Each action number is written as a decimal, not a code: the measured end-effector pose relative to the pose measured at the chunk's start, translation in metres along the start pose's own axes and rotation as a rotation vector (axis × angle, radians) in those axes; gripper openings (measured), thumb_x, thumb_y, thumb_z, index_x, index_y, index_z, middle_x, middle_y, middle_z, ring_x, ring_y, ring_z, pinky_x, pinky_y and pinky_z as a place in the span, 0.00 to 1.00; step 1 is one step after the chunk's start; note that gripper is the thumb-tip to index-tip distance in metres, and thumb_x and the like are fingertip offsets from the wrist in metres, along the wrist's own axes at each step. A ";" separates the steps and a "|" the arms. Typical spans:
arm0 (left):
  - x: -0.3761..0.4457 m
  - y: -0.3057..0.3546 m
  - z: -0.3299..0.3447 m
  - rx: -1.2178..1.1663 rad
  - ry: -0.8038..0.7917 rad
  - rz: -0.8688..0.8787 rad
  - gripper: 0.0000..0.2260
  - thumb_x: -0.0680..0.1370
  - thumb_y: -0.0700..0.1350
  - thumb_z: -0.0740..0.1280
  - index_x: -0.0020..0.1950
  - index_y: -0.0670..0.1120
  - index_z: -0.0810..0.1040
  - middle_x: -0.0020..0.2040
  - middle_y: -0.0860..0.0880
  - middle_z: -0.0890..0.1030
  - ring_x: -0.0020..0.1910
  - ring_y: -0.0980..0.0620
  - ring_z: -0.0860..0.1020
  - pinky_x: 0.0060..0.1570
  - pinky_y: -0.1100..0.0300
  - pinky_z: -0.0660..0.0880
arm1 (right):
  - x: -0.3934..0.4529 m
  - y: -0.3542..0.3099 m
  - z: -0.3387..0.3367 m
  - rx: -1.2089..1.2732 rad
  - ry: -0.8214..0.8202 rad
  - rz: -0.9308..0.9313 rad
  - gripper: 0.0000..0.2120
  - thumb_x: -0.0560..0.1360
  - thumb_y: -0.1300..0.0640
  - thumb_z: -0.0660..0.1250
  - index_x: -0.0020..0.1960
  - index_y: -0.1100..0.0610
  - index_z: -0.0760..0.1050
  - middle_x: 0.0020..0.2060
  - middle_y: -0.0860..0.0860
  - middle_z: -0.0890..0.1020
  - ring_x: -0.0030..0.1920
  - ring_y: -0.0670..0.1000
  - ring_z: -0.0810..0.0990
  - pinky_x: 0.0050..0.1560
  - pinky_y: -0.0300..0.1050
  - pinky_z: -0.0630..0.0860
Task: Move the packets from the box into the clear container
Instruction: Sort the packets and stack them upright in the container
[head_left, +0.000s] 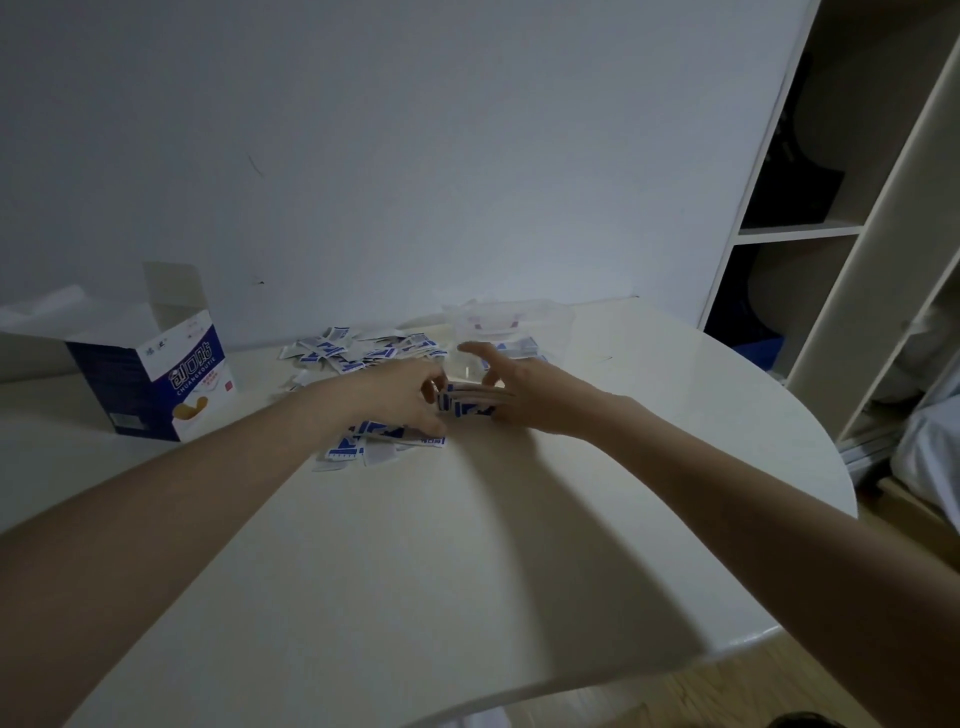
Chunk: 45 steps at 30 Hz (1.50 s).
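Note:
Several small white-and-blue packets (358, 349) lie scattered on the white table (467, 545), in a heap between the box and the container. The blue and white box (156, 384) stands open at the left. The clear container (511, 332) sits at the back, right of the heap, with a few packets inside. My right hand (524, 395) grips a stack of packets (467, 402) just in front of the container, index finger stretched toward it. My left hand (405, 395) has its fingers curled at the left end of that stack, over loose packets.
An open wardrobe with shelves (810, 228) stands to the right of the table. The wall runs directly behind the table. The rounded table edge curves at the right and near side, with wooden floor (727, 696) below.

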<state>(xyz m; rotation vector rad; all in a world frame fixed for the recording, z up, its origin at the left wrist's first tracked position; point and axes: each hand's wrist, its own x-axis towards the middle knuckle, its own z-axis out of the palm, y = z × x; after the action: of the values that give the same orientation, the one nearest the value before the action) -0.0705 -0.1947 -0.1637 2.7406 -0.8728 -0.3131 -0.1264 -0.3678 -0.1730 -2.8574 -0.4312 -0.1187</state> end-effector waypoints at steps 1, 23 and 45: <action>0.001 0.000 0.002 -0.014 0.017 -0.001 0.22 0.71 0.47 0.72 0.63 0.45 0.72 0.54 0.51 0.75 0.48 0.53 0.73 0.45 0.62 0.68 | 0.000 0.004 0.000 -0.067 -0.009 0.028 0.27 0.74 0.58 0.66 0.70 0.52 0.62 0.57 0.54 0.78 0.56 0.56 0.77 0.52 0.48 0.74; 0.003 0.016 0.009 -0.021 0.267 0.012 0.06 0.72 0.39 0.70 0.48 0.43 0.82 0.35 0.53 0.75 0.34 0.57 0.71 0.30 0.70 0.63 | -0.003 0.009 -0.014 0.027 -0.095 0.152 0.11 0.77 0.62 0.59 0.51 0.62 0.79 0.44 0.58 0.85 0.40 0.55 0.80 0.45 0.42 0.76; 0.005 0.015 0.010 -0.054 0.277 -0.043 0.07 0.73 0.38 0.69 0.49 0.39 0.83 0.39 0.43 0.80 0.38 0.53 0.71 0.30 0.70 0.63 | -0.001 0.020 -0.008 0.022 -0.032 0.136 0.09 0.76 0.61 0.62 0.48 0.62 0.81 0.41 0.57 0.85 0.37 0.49 0.74 0.31 0.29 0.64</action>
<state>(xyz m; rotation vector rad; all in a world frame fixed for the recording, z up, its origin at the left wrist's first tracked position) -0.0778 -0.2110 -0.1695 2.6692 -0.7216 0.0358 -0.1214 -0.3886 -0.1696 -2.8598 -0.2410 -0.0427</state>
